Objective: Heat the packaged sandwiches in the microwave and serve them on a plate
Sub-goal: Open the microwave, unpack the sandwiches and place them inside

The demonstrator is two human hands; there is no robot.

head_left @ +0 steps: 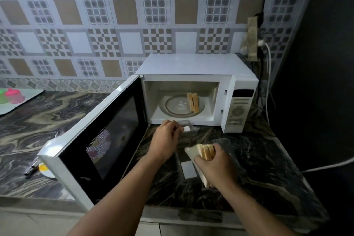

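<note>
At the far left a pale tray lies on the marbled countertop against the tiled wall, with a green cup and a pink cup on it. Nearer, a white plate with a yellow patch shows just under the corner of the open microwave door, and a dark utensil lies beside it; what kind of utensil is too blurred to tell. The door of the white microwave swings out to the left, its dark window facing the camera. Inside, 1 sandwich stands on edge on the right part of the glass turntable. Just in front of the oven's sill, the left hand is curled with its fingers pinched on a clear plastic wrapper that bears a white label. To the right and nearer, the right hand is closed around a second sandwich, gripping it from above over the countertop, the bread slices showing past the fingers. A second clear wrapper with a white label lies flat on the counter just left of that hand. At the far right, a white cable hangs from a wall socket above the microwave
</note>
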